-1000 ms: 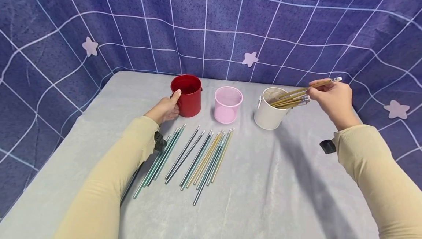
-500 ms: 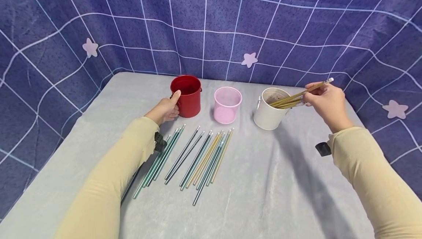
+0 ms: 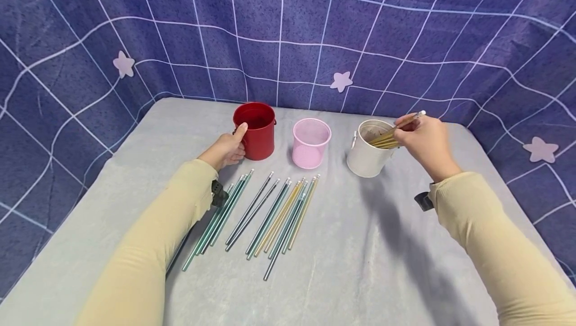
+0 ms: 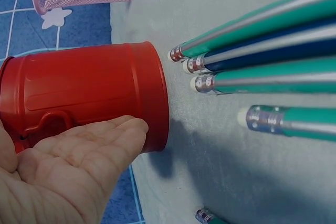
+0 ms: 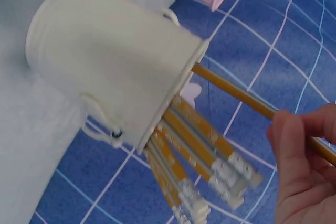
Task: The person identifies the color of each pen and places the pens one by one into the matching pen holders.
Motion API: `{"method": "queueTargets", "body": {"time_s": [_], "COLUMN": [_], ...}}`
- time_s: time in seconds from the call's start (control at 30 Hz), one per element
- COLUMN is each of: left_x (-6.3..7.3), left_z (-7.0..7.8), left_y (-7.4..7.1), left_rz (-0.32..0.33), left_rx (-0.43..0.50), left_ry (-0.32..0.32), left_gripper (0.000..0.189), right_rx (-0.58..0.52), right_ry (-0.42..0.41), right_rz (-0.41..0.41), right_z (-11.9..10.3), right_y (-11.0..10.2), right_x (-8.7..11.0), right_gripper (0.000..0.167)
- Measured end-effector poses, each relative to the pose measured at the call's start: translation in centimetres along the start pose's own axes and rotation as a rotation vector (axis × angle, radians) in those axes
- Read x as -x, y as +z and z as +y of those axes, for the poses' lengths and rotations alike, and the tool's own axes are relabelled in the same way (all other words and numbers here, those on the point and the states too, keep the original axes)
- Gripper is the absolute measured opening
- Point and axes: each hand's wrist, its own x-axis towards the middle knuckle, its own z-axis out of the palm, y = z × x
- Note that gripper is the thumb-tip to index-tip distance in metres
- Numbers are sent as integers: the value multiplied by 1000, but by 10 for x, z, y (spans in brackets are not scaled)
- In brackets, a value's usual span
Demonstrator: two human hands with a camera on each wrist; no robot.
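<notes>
Head view: the left hand (image 3: 228, 149) is resting against the side of the red bucket (image 3: 262, 143), its fingers lying fairly straight along the wall and its thumb near the rim, so it is touching the bucket rather than wrapping it. The right hand (image 3: 425, 141) is pinching a gold pencil (image 5: 236, 93) between thumb and fingers, and that pencil is slanting into the mouth of the white bucket (image 3: 365, 163), where other gold pencils (image 5: 184, 135) are leaning with their eraser ends jutting past the rim. The white bucket is standing upright with no hand steadying it, so a sideways pull or push on the pencil could be levering against the rim and tipping it. The eraser ends are crowding together near the held pencil, so a knuckle or the pencil's shaft could snag them and shift the whole bunch. A pinch that is loosening could be letting the pencil slide or roll. On the other side, too hard a push from the left hand could be sliding the red bucket toward the pink basket (image 3: 309, 157), while its forearm is lying close over the green pencils (image 3: 231, 208) and could brush them out of line.
</notes>
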Motion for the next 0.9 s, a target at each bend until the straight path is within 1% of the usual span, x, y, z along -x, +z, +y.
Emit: {"method": "queueTargets", "body": {"time_s": [0.07, 0.23, 0.33, 0.47, 0.6, 0.9], "left_x": [0, 0, 0, -1, -2, -2], "left_z": [0, 1, 1, 1, 1, 0], "left_y": [0, 0, 0, -1, 0, -1], "left_rz": [3, 10, 9, 9, 12, 7], "left_rx": [-4, -2, 4, 1, -9, -2], "left_ry": [-2, -8, -10, -12, -12, -14], "left_gripper": [86, 86, 86, 86, 86, 86], "right_rx": [25, 28, 4, -32, -33, 4], "right_ry": [-12, -30, -17, 6, 27, 68], "right_rz": [1, -2, 3, 33, 60, 16], "right_z": [0, 3, 6, 9, 12, 20], "right_y": [4, 10, 13, 18, 23, 32], "right_x": [1, 2, 3, 5, 6, 9], "right_gripper": [20, 19, 20, 20, 19, 17]}}
